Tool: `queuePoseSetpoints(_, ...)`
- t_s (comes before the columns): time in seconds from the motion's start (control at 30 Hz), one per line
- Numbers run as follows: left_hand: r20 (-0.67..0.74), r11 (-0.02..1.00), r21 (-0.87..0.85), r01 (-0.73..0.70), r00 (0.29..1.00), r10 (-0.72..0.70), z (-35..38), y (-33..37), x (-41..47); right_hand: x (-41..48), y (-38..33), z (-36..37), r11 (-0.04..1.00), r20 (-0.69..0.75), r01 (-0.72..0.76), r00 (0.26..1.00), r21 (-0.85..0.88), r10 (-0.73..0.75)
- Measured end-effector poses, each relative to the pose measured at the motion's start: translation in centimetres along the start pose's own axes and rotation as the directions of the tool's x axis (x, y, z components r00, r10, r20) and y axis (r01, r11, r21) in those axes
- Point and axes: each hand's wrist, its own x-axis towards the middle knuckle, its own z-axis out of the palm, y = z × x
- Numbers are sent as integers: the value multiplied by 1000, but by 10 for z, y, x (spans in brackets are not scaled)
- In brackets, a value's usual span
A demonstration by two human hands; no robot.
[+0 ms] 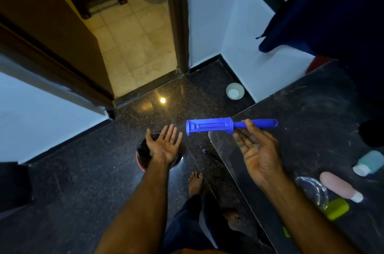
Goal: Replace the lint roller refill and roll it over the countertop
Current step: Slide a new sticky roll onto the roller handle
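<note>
The right hand (256, 149) pinches the handle of a bare blue lint roller (209, 127) between thumb and fingertips, barrel pointing to nine o'clock, likely ready for a refill. The left hand (164, 145) hangs released, palm up, above a dark bin (143, 155). The counter (311, 120) lies at three o'clock, bottles (340, 186) near its edge.

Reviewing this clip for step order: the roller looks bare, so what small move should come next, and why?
Probably fetch a fresh refill with the left hand: it is open and empty over the bin, while the right hand pinches the lint roller with its core bare.
</note>
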Motion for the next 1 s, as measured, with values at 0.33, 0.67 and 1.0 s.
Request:
queuePoseSetpoints(0.33, 448, 898, 414, -148, 892, -59, 131, -52, -53, -33, -33, -49, 976, -145, 136, 983, 171, -112)
queuePoseSetpoints(0.67, 585, 739, 649, -179, 739, -335, 208, -176, -130, -75, -73, -137, 893, -318, 322, 922, 314, -220)
queuePoseSetpoints(1.0, 495, 507, 845, -173, 612, -617, 203, -345, -204, -147, -99, -266, 744, -473, 505, 833, 437, -287)
